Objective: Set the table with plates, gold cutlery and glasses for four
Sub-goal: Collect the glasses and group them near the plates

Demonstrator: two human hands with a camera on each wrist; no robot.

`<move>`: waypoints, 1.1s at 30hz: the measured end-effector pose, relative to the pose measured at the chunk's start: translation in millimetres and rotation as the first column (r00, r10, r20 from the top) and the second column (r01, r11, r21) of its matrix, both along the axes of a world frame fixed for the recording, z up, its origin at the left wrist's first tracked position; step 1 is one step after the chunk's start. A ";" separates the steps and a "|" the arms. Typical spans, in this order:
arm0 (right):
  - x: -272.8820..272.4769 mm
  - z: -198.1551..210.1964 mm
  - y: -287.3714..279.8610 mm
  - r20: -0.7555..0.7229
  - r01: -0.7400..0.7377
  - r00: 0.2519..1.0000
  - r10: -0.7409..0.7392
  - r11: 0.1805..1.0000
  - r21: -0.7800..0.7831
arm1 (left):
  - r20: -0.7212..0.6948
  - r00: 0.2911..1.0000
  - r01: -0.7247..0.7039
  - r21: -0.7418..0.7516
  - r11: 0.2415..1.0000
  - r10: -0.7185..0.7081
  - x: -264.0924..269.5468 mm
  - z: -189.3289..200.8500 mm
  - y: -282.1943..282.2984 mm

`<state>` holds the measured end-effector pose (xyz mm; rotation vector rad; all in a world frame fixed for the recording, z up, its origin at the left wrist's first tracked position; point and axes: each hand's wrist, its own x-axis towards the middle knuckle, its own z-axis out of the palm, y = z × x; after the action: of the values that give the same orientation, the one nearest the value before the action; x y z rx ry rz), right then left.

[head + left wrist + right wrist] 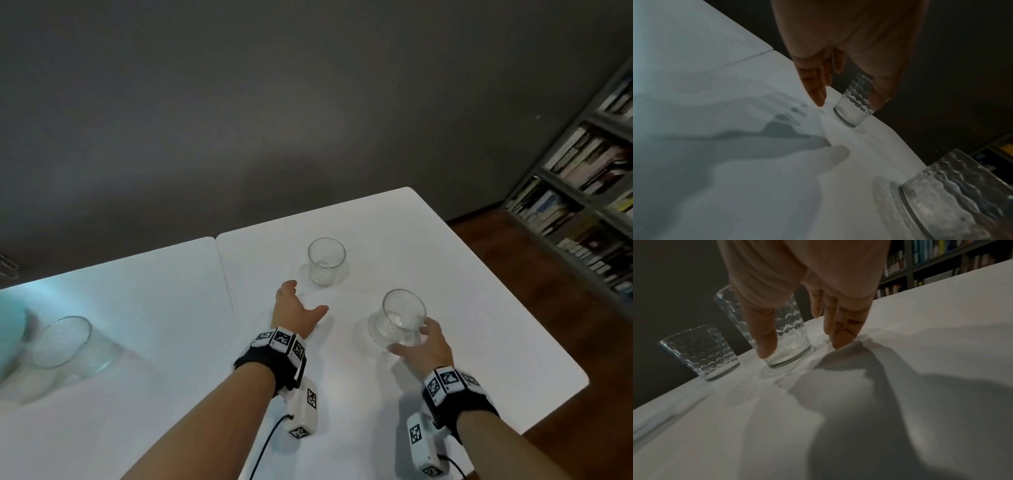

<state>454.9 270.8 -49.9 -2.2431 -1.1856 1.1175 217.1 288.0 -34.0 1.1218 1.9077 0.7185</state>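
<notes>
Two clear patterned glasses stand upright on the right half of the white table (462,274). The far glass (326,262) (851,113) (701,352) is just beyond my left hand (305,298) (847,97), which hovers open above the table with thumb and fingers spread and touches nothing. The near glass (400,318) (953,194) (791,331) stands between the thumb and straight fingers of my right hand (411,339) (802,348). The thumb is in front of the glass and the fingertips (838,345) reach the tabletop beside it, without a closed grip. No plates or cutlery are in view.
A third glass (65,346) stands blurred at the far left next to a pale teal object (10,332) cut off by the frame. A seam (224,274) joins the two white tabletops. A bookshelf (582,192) stands at the right beyond the table edge, over wooden floor.
</notes>
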 end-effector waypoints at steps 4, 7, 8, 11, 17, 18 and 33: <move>6.1 -6.6 16.0 -0.029 -0.085 0.996 0.087 0.995 0.060 | 0.016 0.998 -0.055 -0.010 0.998 0.056 17.9 -10.4 33.2; 5.6 -9.8 21.8 -0.021 -0.119 0.992 0.122 0.988 0.097 | 0.028 0.992 -0.121 0.004 0.993 0.120 26.6 -20.8 54.0; 4.7 -10.5 23.7 -0.013 -0.133 0.991 0.135 0.986 0.102 | 0.031 0.989 -0.145 0.011 0.989 0.145 28.8 -24.3 60.1; 4.6 -15.1 29.2 -0.009 -0.149 0.989 0.151 0.984 0.101 | 0.044 0.980 -0.198 0.040 0.979 0.196 34.0 -33.6 74.5; 6.6 -19.5 39.4 0.016 -0.183 0.983 0.183 0.976 0.121 | 0.052 0.965 -0.261 0.088 0.961 0.257 37.3 -39.0 84.6; 5.9 -19.4 40.6 0.023 -0.195 0.981 0.194 0.973 0.123 | 0.060 0.964 -0.263 0.093 0.960 0.258 36.7 -38.9 81.8; -126.2 29.1 3.4 -0.050 -0.357 0.924 0.379 0.903 0.240 | 0.098 0.967 -0.252 0.204 0.946 0.237 -82.4 1.0 -73.6</move>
<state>328.7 274.2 -20.9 -1.8178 -1.6536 1.1395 134.7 214.4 -33.0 0.9799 1.9627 1.1113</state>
